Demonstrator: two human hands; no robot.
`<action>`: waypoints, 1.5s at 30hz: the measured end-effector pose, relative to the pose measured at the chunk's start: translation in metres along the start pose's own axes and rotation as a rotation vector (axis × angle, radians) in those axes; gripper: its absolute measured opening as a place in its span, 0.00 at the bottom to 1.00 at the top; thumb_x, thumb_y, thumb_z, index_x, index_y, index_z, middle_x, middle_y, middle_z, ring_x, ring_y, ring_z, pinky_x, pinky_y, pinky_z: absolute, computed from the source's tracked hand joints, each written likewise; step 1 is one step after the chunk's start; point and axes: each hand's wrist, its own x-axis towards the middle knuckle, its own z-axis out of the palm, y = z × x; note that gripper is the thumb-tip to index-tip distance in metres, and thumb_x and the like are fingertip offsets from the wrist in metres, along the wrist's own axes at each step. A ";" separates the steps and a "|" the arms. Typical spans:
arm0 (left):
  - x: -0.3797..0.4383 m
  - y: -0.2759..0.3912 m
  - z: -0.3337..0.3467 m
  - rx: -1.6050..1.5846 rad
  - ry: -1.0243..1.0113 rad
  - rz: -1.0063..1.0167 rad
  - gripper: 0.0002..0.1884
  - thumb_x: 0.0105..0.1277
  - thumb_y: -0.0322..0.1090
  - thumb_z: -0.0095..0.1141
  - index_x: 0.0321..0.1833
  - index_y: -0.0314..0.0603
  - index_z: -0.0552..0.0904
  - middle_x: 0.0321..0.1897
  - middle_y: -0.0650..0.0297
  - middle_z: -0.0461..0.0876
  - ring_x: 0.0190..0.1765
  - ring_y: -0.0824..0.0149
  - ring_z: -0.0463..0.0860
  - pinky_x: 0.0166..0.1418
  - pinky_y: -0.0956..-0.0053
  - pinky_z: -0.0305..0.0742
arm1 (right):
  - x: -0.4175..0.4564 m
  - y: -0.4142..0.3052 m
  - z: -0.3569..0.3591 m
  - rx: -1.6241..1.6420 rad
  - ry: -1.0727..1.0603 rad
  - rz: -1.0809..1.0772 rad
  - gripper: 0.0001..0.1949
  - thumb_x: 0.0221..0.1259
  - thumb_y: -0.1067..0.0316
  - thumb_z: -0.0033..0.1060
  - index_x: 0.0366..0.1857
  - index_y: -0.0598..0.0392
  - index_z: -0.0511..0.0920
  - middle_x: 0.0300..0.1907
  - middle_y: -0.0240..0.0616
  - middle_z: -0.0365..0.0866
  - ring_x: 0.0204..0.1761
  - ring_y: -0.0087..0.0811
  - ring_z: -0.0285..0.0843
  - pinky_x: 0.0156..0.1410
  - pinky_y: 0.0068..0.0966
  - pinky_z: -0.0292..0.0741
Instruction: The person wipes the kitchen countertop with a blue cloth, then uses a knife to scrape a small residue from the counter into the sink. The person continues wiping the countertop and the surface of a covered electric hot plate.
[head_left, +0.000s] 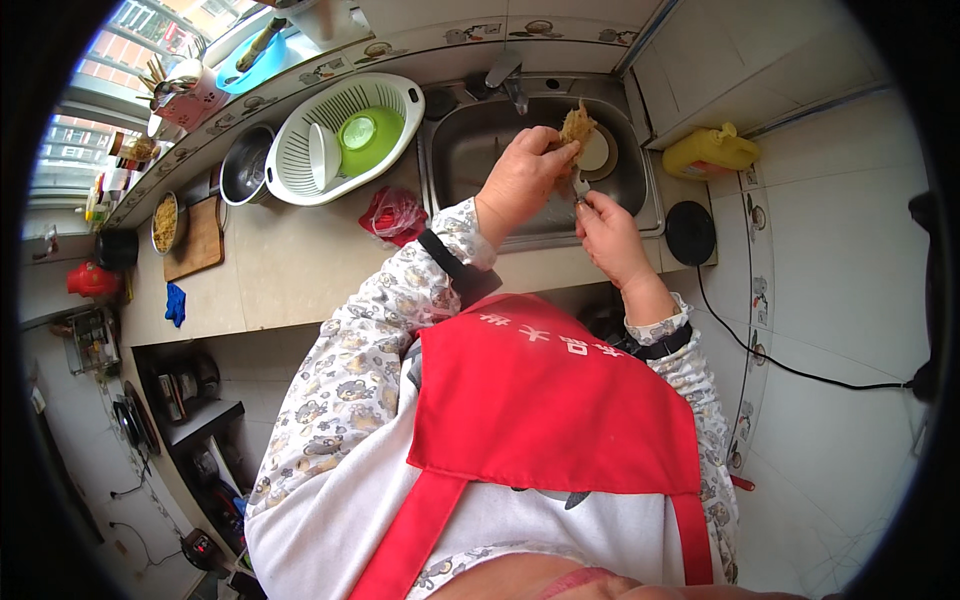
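Above a stainless steel sink (469, 161), my left hand (527, 172) grips a shaggy yellowish-brown fibrous piece (578, 129), perhaps a scrubber; its exact kind is unclear. Just below it, my right hand (609, 232) is closed around the handle of a metal utensil (580, 184), whose bright end touches or lies close to the fibrous piece. A round pale dish (598, 155) rests in the basin behind them. The faucet (512, 81) stands at the sink's back edge.
Left of the sink are a white drainer basket (289, 169) with a green bowl (375, 139) and white bowl (324, 156), a red plastic bag (394, 216), a metal bowl (246, 165) and a wooden cutting board (196, 244). Rightward sit a yellow jug (709, 153) and black round plate (690, 232) with cord.
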 end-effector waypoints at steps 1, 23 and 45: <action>0.000 -0.001 -0.003 -0.003 -0.009 0.017 0.22 0.55 0.23 0.68 0.56 0.41 0.87 0.48 0.54 0.80 0.49 0.51 0.81 0.52 0.63 0.80 | 0.000 0.003 0.000 0.014 -0.019 0.005 0.07 0.79 0.62 0.52 0.43 0.52 0.77 0.27 0.24 0.73 0.18 0.12 0.61 0.21 0.14 0.57; 0.001 -0.040 0.002 -0.133 0.067 -0.052 0.12 0.50 0.27 0.73 0.38 0.39 0.88 0.36 0.56 0.82 0.40 0.51 0.83 0.46 0.63 0.81 | -0.006 0.008 -0.002 0.179 -0.037 0.132 0.09 0.79 0.63 0.52 0.49 0.55 0.77 0.28 0.27 0.73 0.17 0.14 0.59 0.20 0.16 0.56; -0.063 -0.128 0.015 -0.653 0.000 -0.910 0.27 0.82 0.53 0.46 0.70 0.38 0.76 0.60 0.57 0.82 0.58 0.64 0.82 0.58 0.66 0.78 | -0.036 0.032 -0.014 0.238 0.060 0.038 0.07 0.80 0.63 0.51 0.45 0.54 0.75 0.29 0.27 0.74 0.19 0.12 0.64 0.20 0.13 0.63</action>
